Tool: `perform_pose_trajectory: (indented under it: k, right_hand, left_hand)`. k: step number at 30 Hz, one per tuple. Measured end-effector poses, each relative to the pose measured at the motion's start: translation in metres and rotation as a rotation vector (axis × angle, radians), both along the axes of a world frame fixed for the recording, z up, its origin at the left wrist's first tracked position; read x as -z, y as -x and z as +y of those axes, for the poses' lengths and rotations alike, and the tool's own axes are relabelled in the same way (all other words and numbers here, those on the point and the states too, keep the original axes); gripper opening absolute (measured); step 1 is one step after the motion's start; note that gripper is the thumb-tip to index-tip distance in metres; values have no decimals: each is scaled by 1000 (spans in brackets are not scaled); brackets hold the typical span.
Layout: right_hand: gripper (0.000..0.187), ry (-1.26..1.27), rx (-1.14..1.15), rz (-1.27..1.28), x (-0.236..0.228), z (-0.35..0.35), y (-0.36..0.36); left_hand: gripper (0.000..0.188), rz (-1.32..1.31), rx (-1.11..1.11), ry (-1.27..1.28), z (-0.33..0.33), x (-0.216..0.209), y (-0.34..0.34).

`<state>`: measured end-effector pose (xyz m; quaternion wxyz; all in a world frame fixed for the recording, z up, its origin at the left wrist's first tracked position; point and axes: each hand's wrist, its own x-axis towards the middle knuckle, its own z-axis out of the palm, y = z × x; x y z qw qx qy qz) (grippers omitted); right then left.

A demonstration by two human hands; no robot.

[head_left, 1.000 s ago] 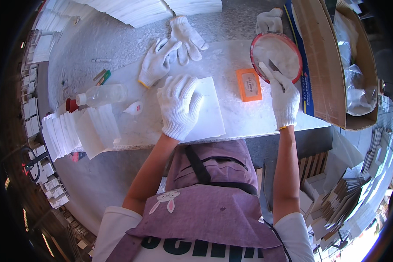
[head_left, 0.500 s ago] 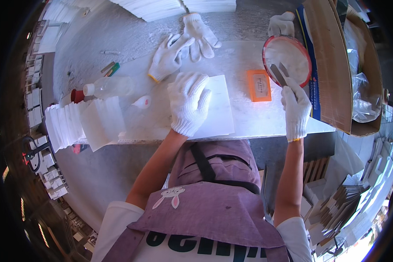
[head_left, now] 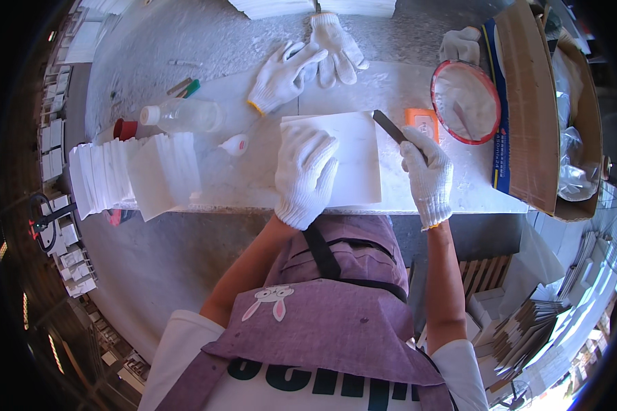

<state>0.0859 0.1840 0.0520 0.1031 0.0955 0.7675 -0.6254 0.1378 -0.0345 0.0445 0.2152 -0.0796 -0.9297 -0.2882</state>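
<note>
My left hand [head_left: 306, 177], in a white knit glove, rests on a white flat sheet [head_left: 356, 161] near the table's front edge. Its fingers lie extended over the sheet's left part, and it grips nothing. My gloved right hand [head_left: 428, 175] is closed around a dark flat scraper-like blade [head_left: 388, 127], whose tip reaches over the sheet's upper right corner. Behind that hand stands a red-rimmed round bowl [head_left: 483, 130] with white material inside. An orange box [head_left: 421, 122] lies between the bowl and the sheet, partly hidden by my right hand.
Spare white gloves [head_left: 284, 74] lie toward the back. At left are a clear bottle [head_left: 195, 115], a red cup [head_left: 125, 129], a small white dropper bottle [head_left: 235, 144] and a row of white sheets [head_left: 106, 175]. An open cardboard box [head_left: 527, 103] borders the right side.
My right hand has moved left and lower with the blade, away from the bowl to the sheet's edge. My left hand stays on the sheet. The whole view has shifted slightly.
</note>
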Motion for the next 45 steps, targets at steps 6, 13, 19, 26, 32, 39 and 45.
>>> perform_pose_trajectory:
  k: [6, 13, 19, 26, 32, 39, 45]
  right_hand:
    - [24, -210, -21, 201, 7, -10, -2]
    - [23, -323, -18, 414, 4, -13, -4]
    - [25, -46, -11, 79, 11, -13, 0]
    - [26, -124, 0, 92, 16, -14, 7]
    - [25, -90, 10, 50, 11, -13, 10]
    - [26, -123, -14, 133, 19, -18, 8]
    - [28, -25, 91, 62, 9, -10, 5]
  left_hand:
    - [32, 40, 16, 2, -2, -1, -5]
    - [34, 67, 8, -11, -1, -1, -4]
    - [33, 60, 1, 11, -2, 0, -7]
    - [29, 59, 9, 17, -3, 0, -8]
    - [35, 92, 20, 11, -3, 1, -7]
    - [33, 114, -93, -59, -13, -1, -28]
    - [39, -59, -532, -155, -46, 11, -69]
